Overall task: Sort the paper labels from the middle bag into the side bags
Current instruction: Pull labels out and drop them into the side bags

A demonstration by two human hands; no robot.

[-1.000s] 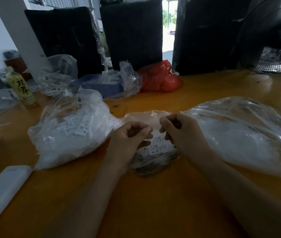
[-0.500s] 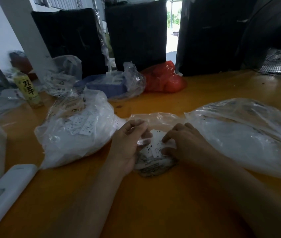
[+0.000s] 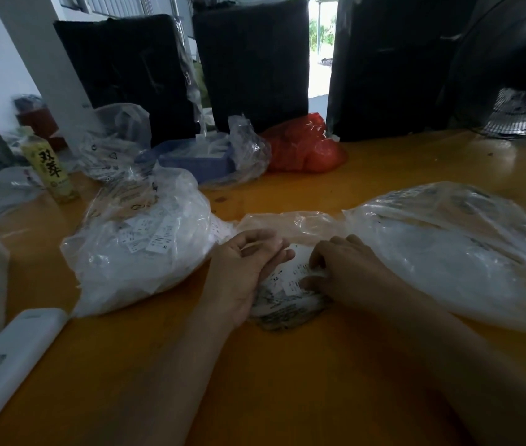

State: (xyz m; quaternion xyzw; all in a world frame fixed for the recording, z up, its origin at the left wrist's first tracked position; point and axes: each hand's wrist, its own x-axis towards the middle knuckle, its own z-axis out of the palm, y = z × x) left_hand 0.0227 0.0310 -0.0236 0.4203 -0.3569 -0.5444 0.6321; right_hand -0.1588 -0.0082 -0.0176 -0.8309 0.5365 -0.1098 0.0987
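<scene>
Labels (image 3: pixel 290 281) seen loose in middle bag (image 3: pixel 287 312), directly under both hands. Right hand (image 3: pixel 348 268) laid on pile, fingertips (image 3: pixel 311 281) curled onto one label; pinch not confirmed, cannot be told. Left hand (image 3: pixel 245 268) cupped at bag's left edge, fingers bent, nothing seen held. Left bag (image 3: pixel 133 252) lies outward of left hand, right bag (image 3: pixel 454 252) outward of right hand, nearer.

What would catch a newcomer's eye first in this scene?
Two hands, left hand and right hand, meet over the small middle bag of paper labels at the center. Bulging clear side bags flank it, left bag and right bag. A red bag glows behind.
</scene>
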